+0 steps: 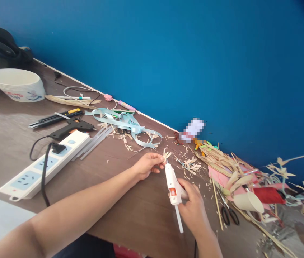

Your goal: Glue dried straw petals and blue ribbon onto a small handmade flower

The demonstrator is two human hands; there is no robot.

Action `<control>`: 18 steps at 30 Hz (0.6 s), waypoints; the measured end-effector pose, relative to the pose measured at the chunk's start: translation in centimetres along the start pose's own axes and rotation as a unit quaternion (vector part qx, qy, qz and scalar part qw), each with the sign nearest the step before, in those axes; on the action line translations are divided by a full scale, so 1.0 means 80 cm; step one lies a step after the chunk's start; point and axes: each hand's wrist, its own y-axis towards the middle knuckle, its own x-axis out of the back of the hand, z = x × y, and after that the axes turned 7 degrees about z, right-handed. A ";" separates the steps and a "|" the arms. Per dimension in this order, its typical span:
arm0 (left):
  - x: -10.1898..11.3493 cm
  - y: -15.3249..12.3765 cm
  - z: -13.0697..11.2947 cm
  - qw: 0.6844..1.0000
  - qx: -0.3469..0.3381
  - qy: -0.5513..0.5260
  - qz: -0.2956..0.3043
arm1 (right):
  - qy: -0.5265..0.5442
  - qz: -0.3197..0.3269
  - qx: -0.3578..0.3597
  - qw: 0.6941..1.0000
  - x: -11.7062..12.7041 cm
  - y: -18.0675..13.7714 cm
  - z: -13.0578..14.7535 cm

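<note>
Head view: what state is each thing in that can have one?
White glue gun, held in the right hand, glue stick inserted
Pale flower piece, pinched by the left hand
Black glue gun, lying unheld
Utility knife, lying unheld
Power strip, black plug inserted
Scissors, lying unheld
Cream cup, on its side
White bowl, upright
Blue ribbon, loosely looped

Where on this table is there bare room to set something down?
Bare tabletop shows between the left forearm and the white glue gun, and between that forearm and the power strip. It is crowded at right, with dried strips, scissors and a pale cup, and near the wall around the blue ribbon.
</note>
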 end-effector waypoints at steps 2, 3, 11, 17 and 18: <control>0.000 0.000 0.001 1.000 0.001 0.000 0.000 | 0.003 -0.007 -0.004 1.000 -0.001 0.001 -0.001; 0.001 0.000 0.001 1.000 0.001 0.000 0.003 | 0.004 -0.008 -0.004 1.000 -0.001 0.001 -0.002; 0.001 0.001 0.001 1.000 -0.005 0.004 0.024 | 0.024 0.004 -0.021 0.999 -0.003 0.002 -0.008; -0.001 0.000 -0.002 1.000 -0.005 0.002 0.030 | 0.038 0.004 -0.031 0.999 0.001 0.002 -0.006; -0.001 -0.001 -0.002 1.000 -0.004 0.002 0.029 | 0.041 0.005 -0.033 0.999 0.001 0.002 -0.005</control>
